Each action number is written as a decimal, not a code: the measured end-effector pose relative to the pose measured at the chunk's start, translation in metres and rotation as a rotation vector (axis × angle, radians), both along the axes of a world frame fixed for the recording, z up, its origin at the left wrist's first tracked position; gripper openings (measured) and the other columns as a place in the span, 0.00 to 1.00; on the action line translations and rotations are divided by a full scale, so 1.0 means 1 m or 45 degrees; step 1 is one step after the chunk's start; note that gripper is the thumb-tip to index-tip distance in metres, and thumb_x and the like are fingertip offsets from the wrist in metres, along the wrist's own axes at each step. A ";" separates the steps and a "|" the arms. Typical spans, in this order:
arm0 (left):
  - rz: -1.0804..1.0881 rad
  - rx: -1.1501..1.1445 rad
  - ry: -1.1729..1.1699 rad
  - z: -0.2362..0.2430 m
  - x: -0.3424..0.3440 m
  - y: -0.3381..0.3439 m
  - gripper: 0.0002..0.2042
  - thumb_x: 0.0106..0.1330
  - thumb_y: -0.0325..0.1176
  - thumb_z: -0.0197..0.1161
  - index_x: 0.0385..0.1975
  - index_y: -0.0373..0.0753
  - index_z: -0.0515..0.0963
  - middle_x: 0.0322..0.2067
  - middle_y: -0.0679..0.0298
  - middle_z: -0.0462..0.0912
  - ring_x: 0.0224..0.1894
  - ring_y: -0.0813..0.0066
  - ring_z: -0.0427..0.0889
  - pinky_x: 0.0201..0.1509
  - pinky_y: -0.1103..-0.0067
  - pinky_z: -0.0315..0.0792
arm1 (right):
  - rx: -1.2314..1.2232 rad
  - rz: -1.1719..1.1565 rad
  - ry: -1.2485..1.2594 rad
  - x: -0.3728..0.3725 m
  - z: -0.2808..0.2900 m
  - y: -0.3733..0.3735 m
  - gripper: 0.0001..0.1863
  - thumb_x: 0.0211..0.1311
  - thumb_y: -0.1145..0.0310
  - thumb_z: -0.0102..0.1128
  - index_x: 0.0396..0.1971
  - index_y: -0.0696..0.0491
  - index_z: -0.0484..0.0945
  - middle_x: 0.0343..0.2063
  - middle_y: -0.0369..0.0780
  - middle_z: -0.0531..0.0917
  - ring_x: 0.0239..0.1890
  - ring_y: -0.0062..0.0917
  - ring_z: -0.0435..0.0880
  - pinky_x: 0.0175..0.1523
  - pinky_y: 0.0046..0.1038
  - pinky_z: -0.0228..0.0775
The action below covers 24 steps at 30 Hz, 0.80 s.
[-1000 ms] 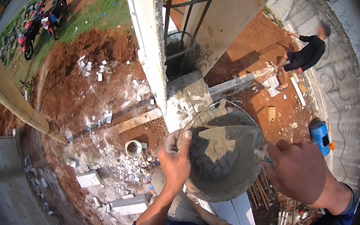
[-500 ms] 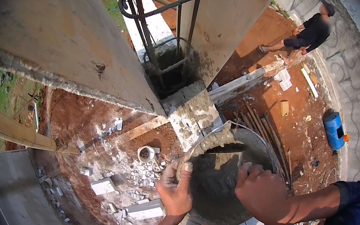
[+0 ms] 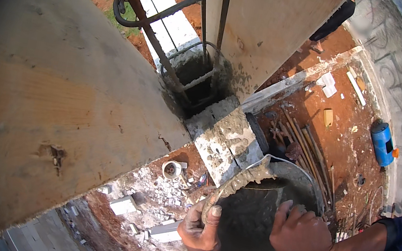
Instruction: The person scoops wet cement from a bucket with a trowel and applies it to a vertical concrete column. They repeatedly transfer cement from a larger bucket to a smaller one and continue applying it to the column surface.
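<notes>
A round bucket with a mortar-crusted rim and a thin wire handle is close in front of me. Wet grey mortar lies inside it. My left hand grips the bucket's left rim, thumb on the inner side. Over the right part of the bucket, my right hand is closed in a fist around what looks like a trowel; its grip is hidden, and only a dark, flat blade edge shows in the mortar. Just beyond the bucket, pale wall blocks carry mortar splashes on top.
Two tall formwork boards flank an opening with steel rebar rising from it. Far below on reddish ground are wooden poles, a blue drum, a white bucket and block rubble. A person is partly visible beyond the right-hand board.
My view has shifted, so the bucket and both hands appear lower and farther right. The blade's pale face no longer shows. The person beyond is now mostly cut off.
</notes>
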State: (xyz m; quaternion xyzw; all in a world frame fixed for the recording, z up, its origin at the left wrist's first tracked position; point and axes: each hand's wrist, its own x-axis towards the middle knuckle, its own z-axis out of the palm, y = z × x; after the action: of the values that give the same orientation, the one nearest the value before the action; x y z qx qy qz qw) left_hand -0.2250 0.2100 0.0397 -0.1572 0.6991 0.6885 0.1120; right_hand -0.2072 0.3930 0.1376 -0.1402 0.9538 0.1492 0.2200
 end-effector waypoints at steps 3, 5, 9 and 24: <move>0.041 0.073 -0.018 -0.006 0.005 -0.001 0.14 0.76 0.35 0.67 0.49 0.27 0.82 0.30 0.70 0.81 0.31 0.86 0.73 0.37 0.85 0.66 | -0.035 -0.011 0.009 0.004 -0.001 -0.001 0.23 0.49 0.72 0.64 0.45 0.70 0.83 0.22 0.47 0.81 0.22 0.30 0.82 0.20 0.29 0.72; 0.063 0.114 0.024 -0.014 0.009 0.000 0.14 0.74 0.33 0.69 0.50 0.27 0.82 0.34 0.68 0.84 0.34 0.85 0.76 0.41 0.84 0.69 | -0.060 -0.065 -0.016 0.005 0.001 -0.003 0.23 0.49 0.72 0.64 0.45 0.71 0.82 0.23 0.47 0.82 0.24 0.32 0.85 0.21 0.30 0.74; -0.050 0.170 0.127 -0.018 0.002 0.002 0.15 0.72 0.29 0.71 0.52 0.26 0.82 0.43 0.62 0.87 0.42 0.82 0.80 0.50 0.82 0.73 | -0.107 0.059 -0.019 0.008 0.002 0.004 0.19 0.52 0.72 0.64 0.42 0.69 0.82 0.26 0.49 0.85 0.29 0.36 0.90 0.26 0.32 0.80; -0.250 1.004 -0.056 -0.008 0.024 -0.009 0.23 0.47 0.12 0.56 0.47 0.25 0.82 0.35 0.59 0.85 0.31 0.69 0.82 0.38 0.74 0.77 | -0.037 -0.023 0.203 0.065 -0.010 0.021 0.06 0.53 0.74 0.63 0.30 0.60 0.83 0.30 0.49 0.88 0.36 0.45 0.90 0.38 0.44 0.83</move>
State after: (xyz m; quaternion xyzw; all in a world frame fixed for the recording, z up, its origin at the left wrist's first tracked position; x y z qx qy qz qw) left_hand -0.2012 0.2014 0.0320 -0.0491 0.3907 0.8863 0.2438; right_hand -0.1423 0.4141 0.1271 -0.1225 0.9715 0.1439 0.1428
